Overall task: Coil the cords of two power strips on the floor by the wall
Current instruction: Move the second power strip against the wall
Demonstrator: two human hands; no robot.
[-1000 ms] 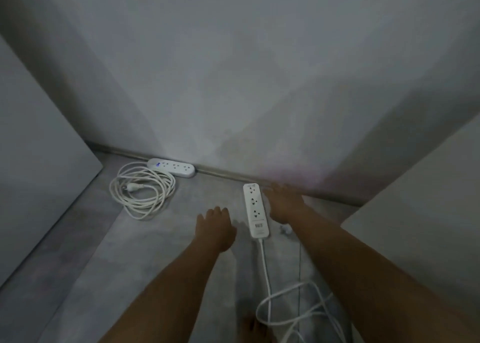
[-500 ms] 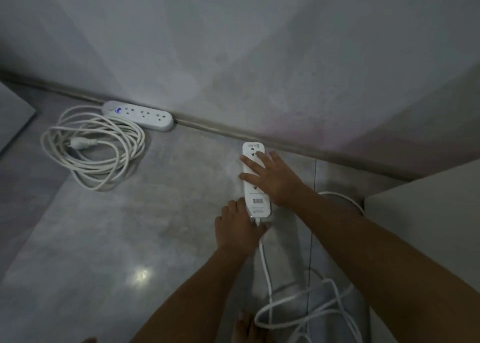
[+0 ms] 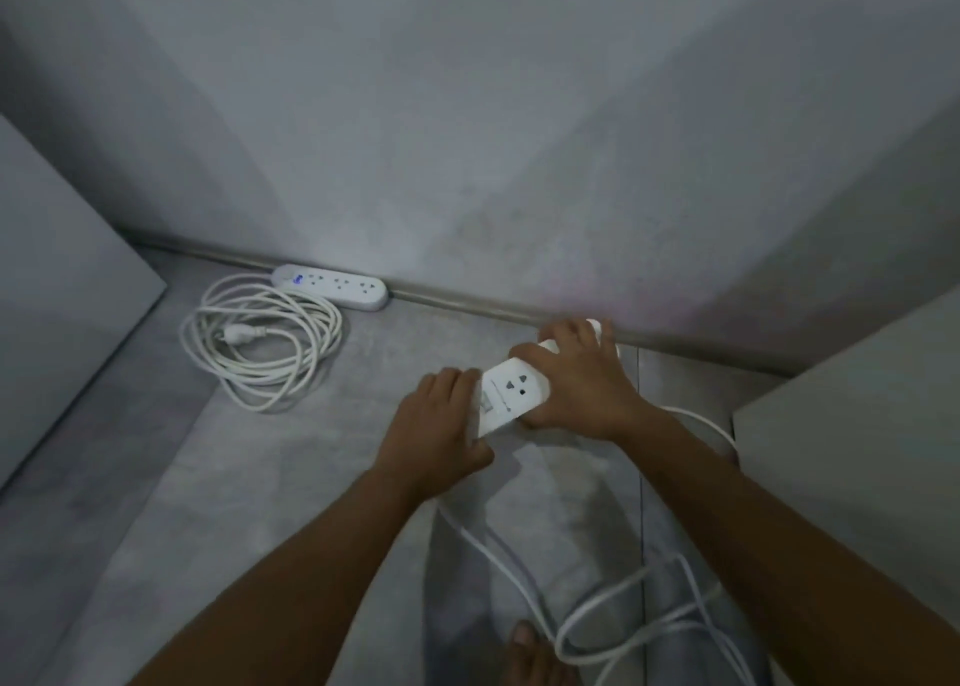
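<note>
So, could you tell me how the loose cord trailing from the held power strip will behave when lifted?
Probably floppy: the cord from the power strip lies in slack, uneven loops on the floor, so it should dangle and drag. Likely light, being thin. It may tangle, since its loops cross.

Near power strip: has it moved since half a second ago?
Yes. The near power strip pointed straight at the baseboard; now the left hand and right hand grip it, turned clockwise, far end swung right along the baseboard.
</note>
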